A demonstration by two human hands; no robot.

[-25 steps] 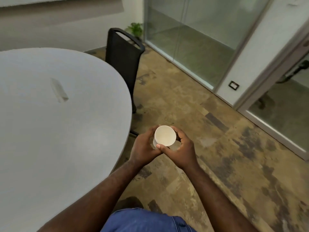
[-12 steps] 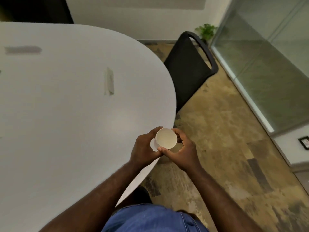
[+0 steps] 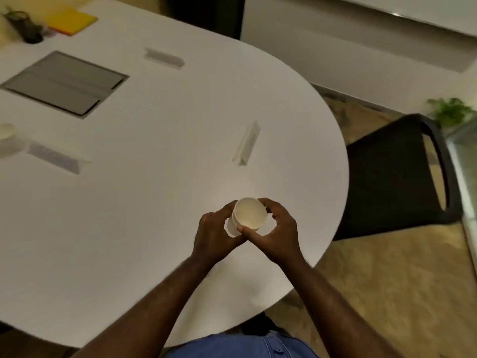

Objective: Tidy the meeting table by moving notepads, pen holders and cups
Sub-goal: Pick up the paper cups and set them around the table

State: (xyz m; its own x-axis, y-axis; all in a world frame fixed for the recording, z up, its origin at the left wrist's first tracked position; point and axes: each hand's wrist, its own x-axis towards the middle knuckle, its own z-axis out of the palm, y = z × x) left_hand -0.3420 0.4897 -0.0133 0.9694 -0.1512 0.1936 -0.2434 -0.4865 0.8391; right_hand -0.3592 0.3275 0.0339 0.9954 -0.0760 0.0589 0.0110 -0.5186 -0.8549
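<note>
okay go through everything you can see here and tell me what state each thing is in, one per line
paper cup: upright, empty, held over the table by both hands
left hand: gripping the cup's side
right hand: curled round the cup
second cup: standing on the table at the left edge
yellow notepad: lying flat, closed
pen holder: upright, holding items
table hatch: closed
black chair: unoccupied, beside the table

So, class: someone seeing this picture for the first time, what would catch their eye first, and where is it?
First, the white paper cup held in the left hand and right hand above the near part of the white table. Next, the yellow notepad at the far left corner, beside a dark pen holder. A black chair stands at the right.
</note>
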